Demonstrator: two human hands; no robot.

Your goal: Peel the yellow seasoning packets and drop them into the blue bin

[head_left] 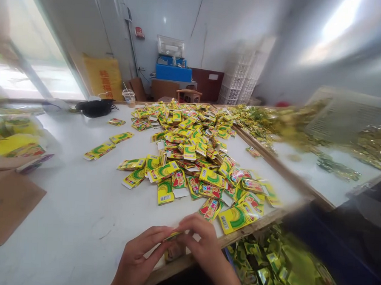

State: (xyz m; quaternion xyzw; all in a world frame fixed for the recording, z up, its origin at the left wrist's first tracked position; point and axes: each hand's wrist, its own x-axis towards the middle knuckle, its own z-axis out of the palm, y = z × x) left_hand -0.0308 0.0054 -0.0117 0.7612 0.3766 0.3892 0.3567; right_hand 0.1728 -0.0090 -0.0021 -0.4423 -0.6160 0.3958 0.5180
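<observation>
Close to the front edge of the white table, my left hand and my right hand meet. Between their fingertips they pinch a small flat yellow-green carton, mostly hidden by the fingers. Under the hands another small carton shows in part, blurred. Just beyond my right hand lie a red-and-yellow carton and a yellow carton with a barcode. A large heap of the same flat cartons spreads behind them, some with white end flaps sticking out.
A cardboard box stands at the left. A black bag and plastic cup are at the back. A wooden strip divides off shiny packets at right. Below the edge, a blue bin holds several packets.
</observation>
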